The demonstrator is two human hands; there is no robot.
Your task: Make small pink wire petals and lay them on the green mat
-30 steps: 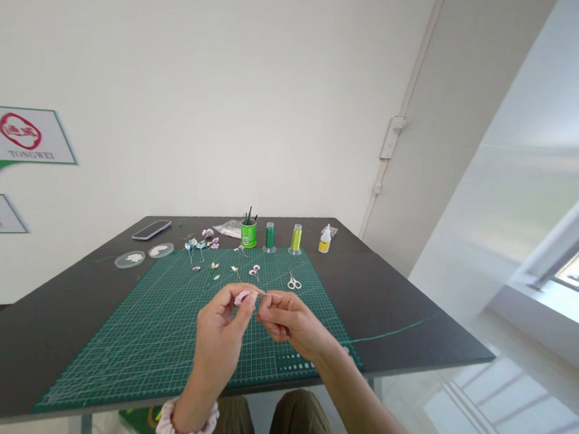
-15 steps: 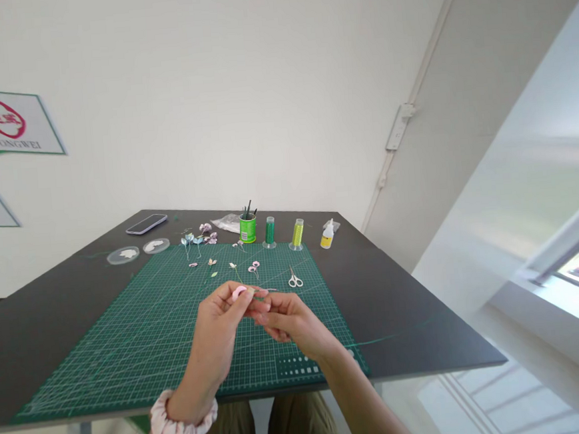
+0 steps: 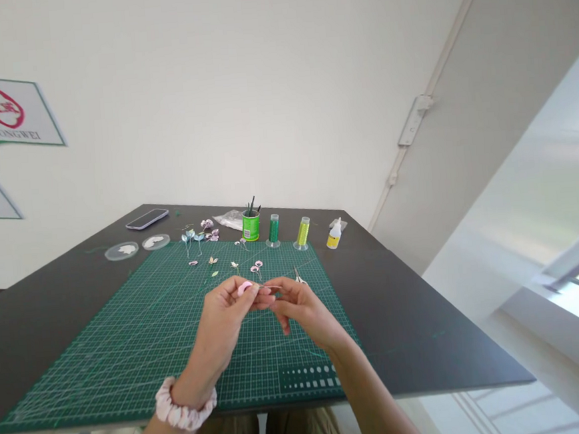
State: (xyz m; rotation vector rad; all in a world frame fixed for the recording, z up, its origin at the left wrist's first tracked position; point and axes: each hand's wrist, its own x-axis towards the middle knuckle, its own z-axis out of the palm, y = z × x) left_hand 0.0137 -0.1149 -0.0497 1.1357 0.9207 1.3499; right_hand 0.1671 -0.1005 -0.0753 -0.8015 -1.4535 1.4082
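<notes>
Between the thumb and fingers of my left hand [image 3: 222, 319] is a small pink petal flower [image 3: 244, 288]. A thin stem [image 3: 273, 286] runs from the flower toward the right. My right hand [image 3: 307, 311] meets the left one there, its thumb and index finger closed at the stem; any fine thread in them is too small to make out. Just behind the right hand lie small white-handled scissors [image 3: 298, 277], partly hidden by it. Beyond the hands, a pair of pink petals on wires [image 3: 256, 267] and a white bud [image 3: 235, 265] rest on the green cutting mat [image 3: 143, 335].
Farther back stand a green can of tools [image 3: 251, 227], a dark green thread spool [image 3: 273, 230], a yellow-green spool [image 3: 302, 233] and a glue bottle [image 3: 334, 235]. Blue flowers [image 3: 191, 236], shallow dishes [image 3: 122, 251] and a phone [image 3: 147, 219] are at the left.
My right hand has risen slightly and moved right, now covering part of the scissors. The green thread seen trailing right across the table no longer shows clearly. My left hand keeps the pink flower.
</notes>
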